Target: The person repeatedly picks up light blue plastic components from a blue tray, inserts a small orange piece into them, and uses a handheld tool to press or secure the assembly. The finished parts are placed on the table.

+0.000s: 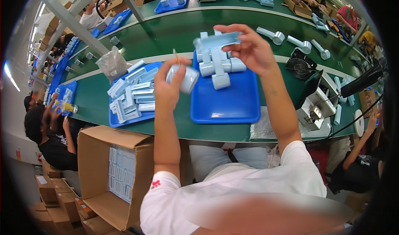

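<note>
My left hand grips a light blue cylindrical head, with a thin orange-brown strand sticking up above it. In my right hand, a long light blue trough-shaped shell is pinched between thumb and fingers, its hollow side partly showing. Both parts are held above a blue tray. Several light blue cylinder-headed pieces with handles lie piled in the far half of that tray, partly behind the shell. To the left, another blue tray carries a heap of long light blue shells.
An open cardboard box with stacked light blue parts stands below the table's left edge. A clear plastic bag, a black fan and a white metal device sit around. Cylinder-headed pieces lie along the green line. People work nearby.
</note>
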A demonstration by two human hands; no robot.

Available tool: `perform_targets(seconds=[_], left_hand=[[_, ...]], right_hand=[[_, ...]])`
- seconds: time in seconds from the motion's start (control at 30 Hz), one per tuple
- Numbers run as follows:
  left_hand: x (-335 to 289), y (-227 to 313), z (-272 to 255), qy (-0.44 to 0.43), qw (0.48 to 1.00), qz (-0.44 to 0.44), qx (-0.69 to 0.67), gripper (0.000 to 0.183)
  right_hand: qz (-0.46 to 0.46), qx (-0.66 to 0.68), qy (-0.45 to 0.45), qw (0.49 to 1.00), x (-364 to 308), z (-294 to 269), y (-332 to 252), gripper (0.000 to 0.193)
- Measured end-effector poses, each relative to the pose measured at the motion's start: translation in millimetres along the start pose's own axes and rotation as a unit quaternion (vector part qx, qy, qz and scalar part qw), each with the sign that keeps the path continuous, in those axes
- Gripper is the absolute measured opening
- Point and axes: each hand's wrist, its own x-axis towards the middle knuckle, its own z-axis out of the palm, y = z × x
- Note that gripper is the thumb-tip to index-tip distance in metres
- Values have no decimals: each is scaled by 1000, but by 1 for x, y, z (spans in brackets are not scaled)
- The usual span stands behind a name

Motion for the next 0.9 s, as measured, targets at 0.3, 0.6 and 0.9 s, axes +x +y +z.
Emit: perform_targets(seconds=[0.3,0.6,0.9], left_hand=[[80,18,97,-60,993,79,-57,10],[57,17,125,-325,940,51,-94,28],[56,30,131,-369,927,-7,57,35]], right_hand=[[-245,-44,8,968,-43,-39,-63,41],[-155,107,251,950,-27,-52,-49,35],[-225,-68,218,947,-30,-48,-41,40]])
